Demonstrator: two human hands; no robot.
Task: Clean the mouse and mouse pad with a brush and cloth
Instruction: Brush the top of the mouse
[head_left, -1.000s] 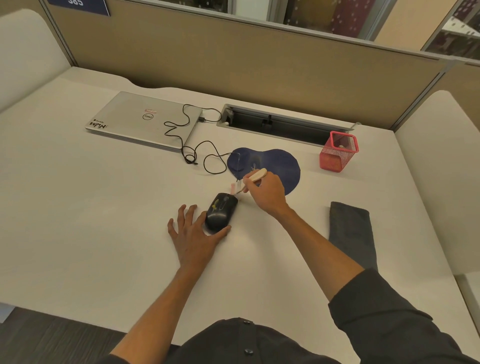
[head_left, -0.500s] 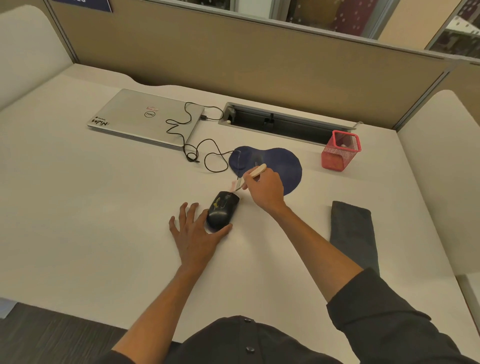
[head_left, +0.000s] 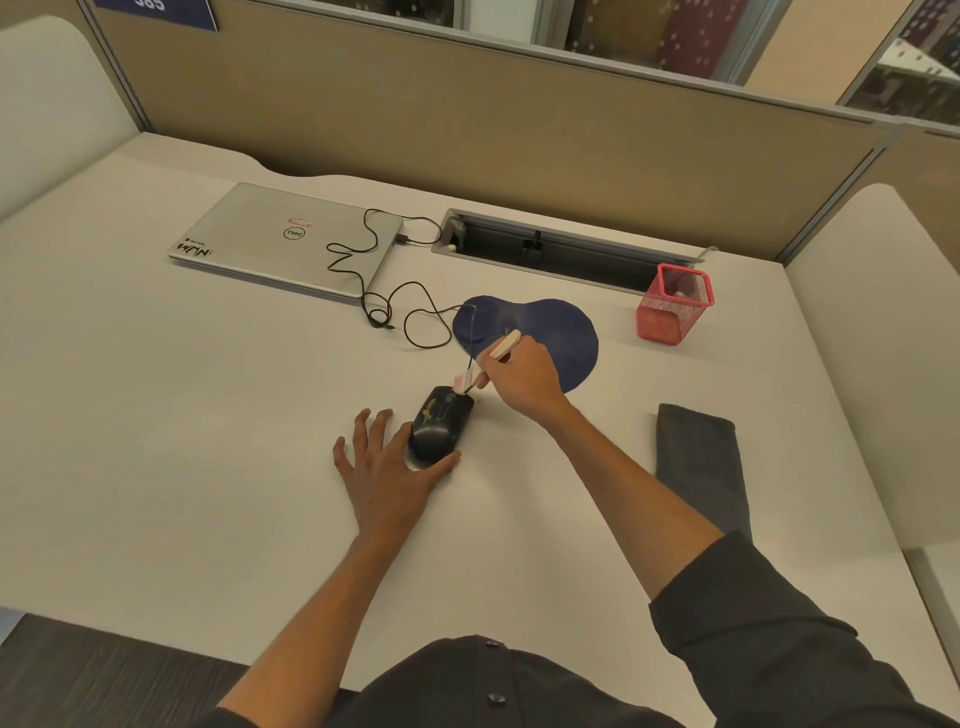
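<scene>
Head view: I see the black mouse (head_left: 440, 423) on the white desk (head_left: 156, 415), near side of the blue mouse pad (head_left: 540, 332), its cable (head_left: 395, 312) running back to the closed laptop (head_left: 280, 239).
Step in hand: brushing the mouse, by my reading; pad and cloth work not yet started.
Right hand (head_left: 522, 376): pinches the pale handle of the brush (head_left: 491, 356), bristle end down at the mouse's front edge, handle angled up and away over the pad.
Left hand (head_left: 389, 467): flat on the desk, fingers spread, thumb and forefinger touching the mouse's rear and left side to brace it.
Doing it well: I'd keep strokes short and light, sweeping off the front, away from the pad; hold the brace firm so the mouse doesn't skid.
Cloth (head_left: 698, 467): dark, folded, lying to the right, well apart from both hands.
Risk: snagging the cable.
Also there: red mesh cup (head_left: 672, 312), far right.
</scene>
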